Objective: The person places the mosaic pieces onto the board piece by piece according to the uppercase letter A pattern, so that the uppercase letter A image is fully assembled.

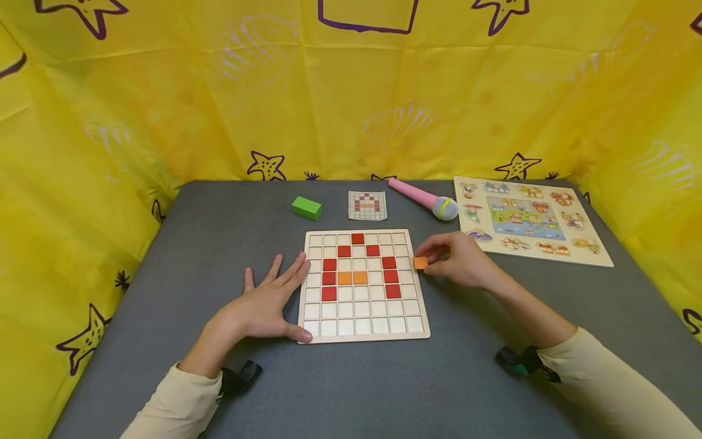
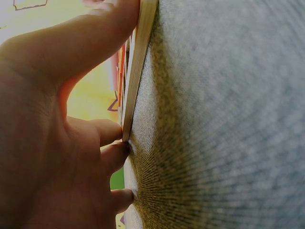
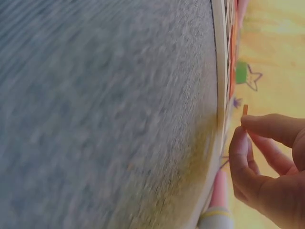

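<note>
A square wooden grid board lies on the grey table, its cells mostly pale, with several red tiles and two orange tiles set in it. My left hand rests at the board's left edge, fingers spread, the thumb on the near left corner. Between thumb and fingertips my right hand pinches an orange tile at the board's right edge. In the right wrist view this thin tile is seen edge-on, held above the table.
Behind the board lie a green block, a small printed pattern card and a pink toy microphone. A wooden picture puzzle lies at the back right. Yellow patterned cloth hangs around the table.
</note>
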`<state>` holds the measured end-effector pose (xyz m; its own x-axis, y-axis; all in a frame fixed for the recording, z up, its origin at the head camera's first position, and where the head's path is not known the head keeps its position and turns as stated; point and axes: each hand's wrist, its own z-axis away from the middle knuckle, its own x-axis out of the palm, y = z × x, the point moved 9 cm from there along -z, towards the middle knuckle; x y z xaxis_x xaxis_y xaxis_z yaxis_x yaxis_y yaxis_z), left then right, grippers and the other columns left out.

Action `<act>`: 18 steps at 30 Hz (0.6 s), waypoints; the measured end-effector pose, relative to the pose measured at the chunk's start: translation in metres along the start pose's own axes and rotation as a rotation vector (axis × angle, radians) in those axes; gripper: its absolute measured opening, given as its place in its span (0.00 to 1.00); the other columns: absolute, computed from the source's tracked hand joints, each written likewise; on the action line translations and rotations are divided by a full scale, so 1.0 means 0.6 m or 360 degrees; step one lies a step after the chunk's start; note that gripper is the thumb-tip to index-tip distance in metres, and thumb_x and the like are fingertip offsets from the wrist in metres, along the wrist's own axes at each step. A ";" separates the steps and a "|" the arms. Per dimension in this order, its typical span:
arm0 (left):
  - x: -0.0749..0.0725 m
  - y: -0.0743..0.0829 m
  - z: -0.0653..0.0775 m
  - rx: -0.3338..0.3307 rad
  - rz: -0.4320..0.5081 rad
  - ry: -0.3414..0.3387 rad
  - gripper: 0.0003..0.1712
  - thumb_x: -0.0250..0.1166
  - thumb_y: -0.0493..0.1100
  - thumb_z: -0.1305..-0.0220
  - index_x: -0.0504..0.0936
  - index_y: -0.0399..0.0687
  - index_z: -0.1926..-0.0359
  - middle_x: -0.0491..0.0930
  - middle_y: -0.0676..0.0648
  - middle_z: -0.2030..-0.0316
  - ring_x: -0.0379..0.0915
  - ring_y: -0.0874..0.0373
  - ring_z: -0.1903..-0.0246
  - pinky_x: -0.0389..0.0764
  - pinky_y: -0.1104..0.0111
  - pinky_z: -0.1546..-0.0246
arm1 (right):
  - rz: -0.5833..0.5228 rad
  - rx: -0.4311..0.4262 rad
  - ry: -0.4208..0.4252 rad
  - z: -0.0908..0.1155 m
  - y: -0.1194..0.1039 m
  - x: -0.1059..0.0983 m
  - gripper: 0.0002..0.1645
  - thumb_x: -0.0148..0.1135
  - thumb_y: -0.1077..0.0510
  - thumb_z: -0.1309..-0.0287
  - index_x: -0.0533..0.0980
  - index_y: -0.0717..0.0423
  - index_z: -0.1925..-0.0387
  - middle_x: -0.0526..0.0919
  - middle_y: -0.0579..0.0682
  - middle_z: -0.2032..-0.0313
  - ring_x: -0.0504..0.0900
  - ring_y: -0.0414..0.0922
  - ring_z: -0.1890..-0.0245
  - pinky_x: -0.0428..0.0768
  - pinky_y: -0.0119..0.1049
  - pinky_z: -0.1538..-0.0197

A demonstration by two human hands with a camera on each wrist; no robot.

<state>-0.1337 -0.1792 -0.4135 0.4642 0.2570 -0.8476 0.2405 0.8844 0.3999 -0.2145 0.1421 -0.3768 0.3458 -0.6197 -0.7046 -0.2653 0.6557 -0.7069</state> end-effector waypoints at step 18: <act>0.000 -0.001 -0.001 -0.0002 -0.0011 0.0003 0.80 0.78 0.75 0.57 0.41 0.55 0.15 0.34 0.50 0.15 0.23 0.32 0.18 0.24 0.19 0.36 | -0.0078 0.0063 -0.0122 -0.020 -0.035 0.047 0.17 0.81 0.62 0.49 0.89 0.47 0.56 0.89 0.44 0.62 0.83 0.44 0.61 0.80 0.36 0.58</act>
<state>-0.1342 -0.1792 -0.4139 0.4610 0.2518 -0.8509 0.2424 0.8867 0.3937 -0.2096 0.1055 -0.3827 0.4257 -0.6174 -0.6615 -0.2110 0.6431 -0.7361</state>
